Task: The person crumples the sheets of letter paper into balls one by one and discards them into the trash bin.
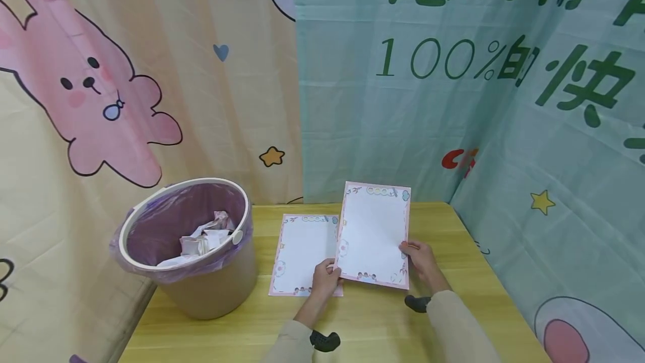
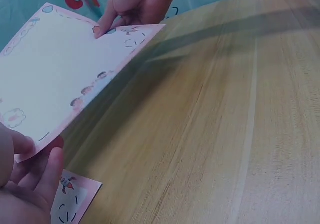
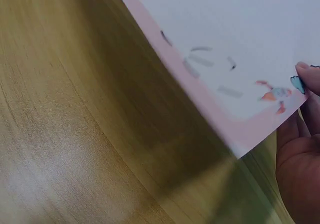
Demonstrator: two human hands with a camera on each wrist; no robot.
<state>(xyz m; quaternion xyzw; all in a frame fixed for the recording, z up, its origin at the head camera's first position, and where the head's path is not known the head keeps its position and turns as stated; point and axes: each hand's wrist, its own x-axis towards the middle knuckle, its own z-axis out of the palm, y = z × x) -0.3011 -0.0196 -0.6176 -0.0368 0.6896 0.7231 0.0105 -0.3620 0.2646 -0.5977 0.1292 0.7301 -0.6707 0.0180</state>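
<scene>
A sheet of pink-bordered paper (image 1: 375, 231) with small cartoon drawings is held up off the table, tilted toward the head camera. My left hand (image 1: 325, 280) pinches its lower left corner, thumb on top and fingers beneath, as the left wrist view shows. On the opposite edge my right hand (image 1: 422, 262) pinches the sheet between thumb and fingers; in the right wrist view the thumb (image 3: 307, 76) lies on the printed side. A second sheet of the same stationery (image 1: 304, 254) lies flat on the table, its right side partly hidden behind the raised sheet and my left hand.
At the left of the wooden table (image 1: 388, 324) stands a beige bin (image 1: 216, 290) lined with a purple bag (image 1: 161, 228); crumpled paper (image 1: 204, 240) lies inside. Printed curtains (image 1: 363, 128) hang close behind the table and along its right side.
</scene>
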